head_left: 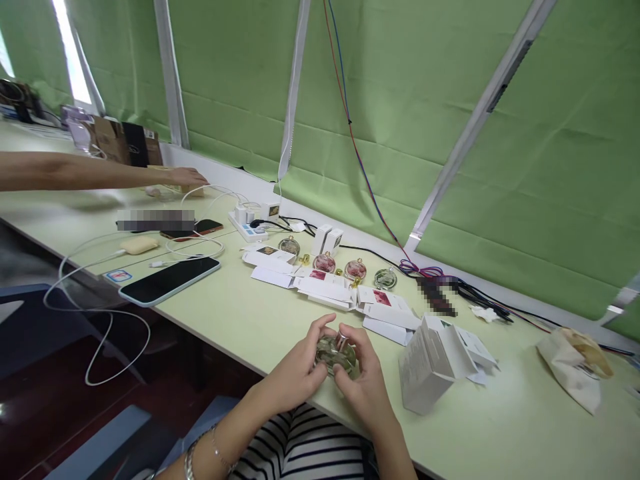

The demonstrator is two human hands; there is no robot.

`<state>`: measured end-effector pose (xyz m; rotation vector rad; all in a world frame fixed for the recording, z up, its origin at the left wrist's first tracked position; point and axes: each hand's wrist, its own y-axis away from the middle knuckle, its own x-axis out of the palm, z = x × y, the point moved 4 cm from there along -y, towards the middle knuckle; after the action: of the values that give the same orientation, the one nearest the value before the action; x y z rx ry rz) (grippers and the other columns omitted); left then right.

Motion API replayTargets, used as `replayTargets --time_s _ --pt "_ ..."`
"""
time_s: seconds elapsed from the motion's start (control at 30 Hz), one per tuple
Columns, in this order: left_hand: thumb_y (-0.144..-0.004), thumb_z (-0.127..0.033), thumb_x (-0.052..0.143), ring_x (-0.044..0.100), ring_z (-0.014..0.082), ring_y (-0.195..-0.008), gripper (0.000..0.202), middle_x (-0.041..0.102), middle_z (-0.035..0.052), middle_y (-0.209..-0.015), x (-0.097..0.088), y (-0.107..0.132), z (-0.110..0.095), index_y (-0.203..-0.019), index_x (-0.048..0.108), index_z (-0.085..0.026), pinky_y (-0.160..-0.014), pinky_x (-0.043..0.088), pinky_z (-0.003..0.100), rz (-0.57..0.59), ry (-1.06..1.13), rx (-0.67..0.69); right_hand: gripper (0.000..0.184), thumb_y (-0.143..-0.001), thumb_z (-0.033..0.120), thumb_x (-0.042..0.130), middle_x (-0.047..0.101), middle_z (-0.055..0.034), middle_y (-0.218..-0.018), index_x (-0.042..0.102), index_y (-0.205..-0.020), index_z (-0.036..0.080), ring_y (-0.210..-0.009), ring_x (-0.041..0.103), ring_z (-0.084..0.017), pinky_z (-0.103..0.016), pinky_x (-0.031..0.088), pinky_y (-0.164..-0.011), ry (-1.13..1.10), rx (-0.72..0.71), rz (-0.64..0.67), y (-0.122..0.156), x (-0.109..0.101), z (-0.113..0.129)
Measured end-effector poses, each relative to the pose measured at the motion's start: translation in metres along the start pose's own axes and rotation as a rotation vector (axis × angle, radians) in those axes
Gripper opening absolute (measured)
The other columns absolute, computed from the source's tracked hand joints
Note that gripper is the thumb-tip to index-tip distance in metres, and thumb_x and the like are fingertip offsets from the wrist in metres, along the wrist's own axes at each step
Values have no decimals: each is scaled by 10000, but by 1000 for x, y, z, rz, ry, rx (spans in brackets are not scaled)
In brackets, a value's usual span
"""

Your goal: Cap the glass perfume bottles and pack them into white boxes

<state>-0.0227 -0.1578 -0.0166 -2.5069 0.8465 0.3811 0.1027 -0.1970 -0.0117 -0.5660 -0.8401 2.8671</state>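
Note:
Near the table's front edge, a round glass perfume bottle (334,359) with green contents is held between both hands. My left hand (301,365) is closed around its left side. On the other side, my right hand (364,375) grips it, with fingers by the silvery neck and the thumb in front. Just to the right, an opened white box (426,373) stands upright with its flaps out. Beyond my hands lie several flattened white cartons (325,288). Behind them are round bottles, including a pink bottle (355,269) and a green bottle (385,279), with small gold caps (306,259) among them.
To the left are a phone (170,280), a power strip (247,228) and a white cable (113,310) hanging over the edge. Another person's arm (90,171) reaches across the table at far left. Black cords (475,300) run along the wall; a cloth pouch (573,370) lies right.

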Motion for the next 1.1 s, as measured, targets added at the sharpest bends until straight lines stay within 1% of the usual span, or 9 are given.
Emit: replayTargets --time_s 0.27,0.47,0.57,0.73,0.8,0.9,1.0,1.03,1.1 --pt "-738 -24 389 508 192 -1074 708 478 75 -1223 -1 1 -1 -1364 138 -241 -961 370 371 10 2 -7 580 -709 11 461 511 -22 -1145 426 -1211 298 -1061 533 -152 -295 449 -924 48 -3 22 4 1 0" --pt "-872 -321 477 524 231 -1045 636 501 95 -1192 -2 1 -4 -1378 101 -234 -921 392 394 58 -23 -52 648 -793 59 440 442 -72 -1274 231 -1363 284 -1150 497 -170 -311 460 -932 253 -34 91 9 5 6" --pt "-906 -446 401 495 247 -1102 589 510 97 -1203 -2 1 -3 -1379 124 -230 -935 383 392 72 -15 -39 617 -809 79 444 507 -68 -1201 257 -1361 284 -1085 547 -181 -328 487 -897 323 -41 98 7 1 11" --pt "-928 -509 280 449 253 -1182 528 512 101 -1235 -1 -1 -6 -1363 206 -220 -983 356 387 88 9 -11 586 -802 83 490 571 -48 -1070 333 -1320 309 -958 604 -193 -341 533 -814 440 -48 58 8 -13 31" --pt "-931 -499 282 465 249 -1171 509 523 103 -1231 -1 -1 -5 -1352 239 -217 -996 348 393 89 14 -24 585 -801 106 535 555 -55 -1081 324 -1312 298 -937 611 -188 -325 548 -781 435 -144 -145 10 -27 50" --pt "-927 -464 326 504 241 -1134 485 547 109 -1203 -1 -1 -1 -1342 269 -220 -988 361 408 84 -2 -64 690 -749 121 644 489 -59 -1109 264 -1300 287 -881 615 -171 -317 565 -724 409 -325 -676 20 -60 84" --pt "-880 -411 465 489 242 -1159 524 542 110 -1226 5 -2 2 -1341 292 -233 -1004 349 427 83 -26 -119 761 -611 76 761 360 -87 -1213 312 -1196 262 -1007 559 -203 -372 551 -784 559 -400 -1144 31 -92 109" --pt "-854 -384 515 470 244 -1182 555 523 111 -1260 10 -4 0 -1343 300 -232 -1020 335 432 88 -19 -120 755 -583 71 776 300 -102 -1260 322 -1158 255 -1039 542 -211 -399 539 -816 565 -397 -1207 32 -102 111" --pt "-803 -336 581 419 249 -1236 627 448 113 -1354 27 -11 -8 -1356 306 -223 -1054 303 433 114 18 -97 736 -578 79 776 209 -126 -1321 304 -1115 254 -988 567 -189 -426 533 -824 513 -350 -1213 29 -117 105"
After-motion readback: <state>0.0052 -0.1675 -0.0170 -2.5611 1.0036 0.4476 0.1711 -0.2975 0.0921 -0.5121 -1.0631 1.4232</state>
